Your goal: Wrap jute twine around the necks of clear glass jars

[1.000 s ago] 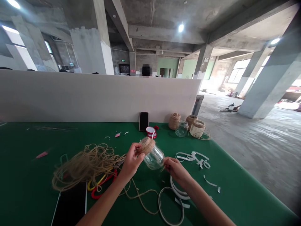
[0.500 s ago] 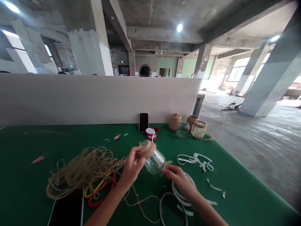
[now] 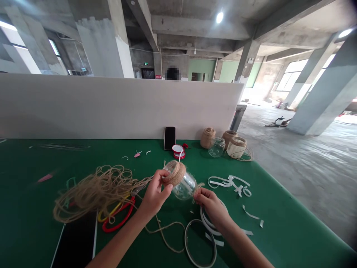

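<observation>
In the middle of the head view, a clear glass jar point(image 3: 185, 188) is held tilted above the table. A band of jute twine point(image 3: 175, 175) is wound around its upper left end. My left hand point(image 3: 155, 194) grips that wrapped end, thumb in front and fingers behind. My right hand point(image 3: 211, 205) is closed at the jar's lower right end, pinching a frayed tuft of twine point(image 3: 199, 187) there. The fingertips hide where the tuft meets the glass. A loose strand of twine point(image 3: 167, 226) trails on the table below the jar.
A heap of twine point(image 3: 95, 193) lies left, beside red-handled scissors point(image 3: 119, 223) and a dark tablet point(image 3: 75, 242). White tape rings point(image 3: 205, 219) and strips sit near my right forearm. Jars point(image 3: 216, 147), red-rimmed spools point(image 3: 178, 150) and a phone point(image 3: 170, 138) stand at the back, before a white partition point(image 3: 119, 108).
The jar has turned a little in my hands, showing more clear glass beyond the twine band. The camera view has tipped, so the table appears slightly higher.
</observation>
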Tool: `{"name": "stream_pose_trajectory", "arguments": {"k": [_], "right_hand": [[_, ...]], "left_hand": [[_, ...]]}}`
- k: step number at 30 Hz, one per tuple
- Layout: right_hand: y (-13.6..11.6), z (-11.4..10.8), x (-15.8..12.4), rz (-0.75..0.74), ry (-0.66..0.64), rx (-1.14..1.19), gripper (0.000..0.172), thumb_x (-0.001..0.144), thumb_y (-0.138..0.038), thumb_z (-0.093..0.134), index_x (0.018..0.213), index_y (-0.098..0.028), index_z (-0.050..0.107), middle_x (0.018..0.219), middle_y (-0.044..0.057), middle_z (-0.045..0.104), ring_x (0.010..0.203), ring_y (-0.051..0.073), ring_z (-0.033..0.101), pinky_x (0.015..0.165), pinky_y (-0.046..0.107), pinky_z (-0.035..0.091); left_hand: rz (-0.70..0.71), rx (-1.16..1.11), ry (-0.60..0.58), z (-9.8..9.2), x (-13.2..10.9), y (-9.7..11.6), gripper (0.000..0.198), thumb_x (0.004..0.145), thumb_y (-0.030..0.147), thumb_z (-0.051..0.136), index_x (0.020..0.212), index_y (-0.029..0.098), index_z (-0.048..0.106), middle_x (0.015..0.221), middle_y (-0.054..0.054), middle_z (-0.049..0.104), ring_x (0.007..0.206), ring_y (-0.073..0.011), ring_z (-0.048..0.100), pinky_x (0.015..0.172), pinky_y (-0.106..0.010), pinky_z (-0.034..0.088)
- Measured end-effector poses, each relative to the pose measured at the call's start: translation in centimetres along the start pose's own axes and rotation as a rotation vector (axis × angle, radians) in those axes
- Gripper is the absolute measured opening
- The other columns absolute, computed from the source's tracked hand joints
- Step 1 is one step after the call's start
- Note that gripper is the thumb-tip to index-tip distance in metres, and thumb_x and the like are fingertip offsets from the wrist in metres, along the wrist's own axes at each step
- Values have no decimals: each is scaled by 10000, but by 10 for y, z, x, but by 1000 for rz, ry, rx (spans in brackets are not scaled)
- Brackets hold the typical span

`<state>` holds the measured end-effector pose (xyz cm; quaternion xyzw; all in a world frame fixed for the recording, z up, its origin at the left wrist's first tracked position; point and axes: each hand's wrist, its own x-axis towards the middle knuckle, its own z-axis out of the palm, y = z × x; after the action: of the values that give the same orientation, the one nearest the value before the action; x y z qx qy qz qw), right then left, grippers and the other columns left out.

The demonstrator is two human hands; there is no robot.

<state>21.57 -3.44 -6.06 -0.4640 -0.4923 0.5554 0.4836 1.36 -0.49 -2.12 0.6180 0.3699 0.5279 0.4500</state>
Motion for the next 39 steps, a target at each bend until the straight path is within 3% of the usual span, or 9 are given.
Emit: {"name": "stream_pose_trajectory", "arguments": {"k": [6,15,19,22,25,27,30,33,39], "right_hand": [[-8,-5,-1,-102,97,-80,189,733,-222,492,576,-176,396,583,-50,328,559,97,289,524,211,242],[-9,-36,11,-204,548,-20,259,811,-362,463,617,-196,418,598,-41,371,562,118,365,540,228,325],[-11,-48,11,-280,586,-570,327,890,-371,336,752,-186,568,652,13,509,638,159,470,593,258,353],[-13,-50,7,-331,596,-1138,339,878,-368,409,644,-182,570,669,57,573,734,207,507,598,271,332],[-15,-37,1,-421,533,-1364,329,885,-360,437,638,-184,563,663,54,565,731,203,504,584,267,336],[-15,-23,-2,-574,362,-1379,226,894,-321,435,876,-171,604,819,69,592,803,205,509,676,284,380],[-16,-4,-5,-723,149,-1440,306,879,-293,478,1161,-178,504,1053,90,561,950,239,480,871,372,341],[-13,3,-6,-750,107,-1486,130,879,-196,471,966,-200,568,937,58,577,870,218,477,892,409,294],[-8,-2,-13,-868,71,-1416,157,874,-124,435,772,-177,541,702,22,530,716,166,422,767,360,301]], "left_hand": [[-46,44,-30,1,-1,9,275,710,229,575,960,172,476,866,-25,466,774,-172,482,650,-261,394],[-143,-139,29,-26,9,-11,196,707,179,518,902,167,510,803,-10,516,722,-151,487,620,-252,401],[-216,-247,98,-26,12,-6,205,665,195,555,858,149,504,786,-19,525,704,-165,511,594,-267,420],[-225,-276,105,-25,12,-2,200,661,189,572,844,145,505,775,-15,526,703,-162,514,600,-270,428],[-214,-285,110,-26,12,-5,181,675,180,575,842,149,513,762,-2,518,685,-142,500,586,-249,419],[-210,-279,105,-26,13,-8,173,684,177,569,846,151,516,768,-3,519,692,-141,501,590,-246,417],[-203,-252,105,-26,13,-14,175,690,177,560,858,155,518,787,-7,520,718,-151,510,610,-255,421],[-202,-199,94,-25,12,-19,167,706,178,547,871,161,524,778,-4,515,695,-144,503,595,-250,412],[-190,-150,84,-25,12,-20,186,736,182,535,921,164,515,847,-29,547,782,-179,534,671,-288,422]]}}
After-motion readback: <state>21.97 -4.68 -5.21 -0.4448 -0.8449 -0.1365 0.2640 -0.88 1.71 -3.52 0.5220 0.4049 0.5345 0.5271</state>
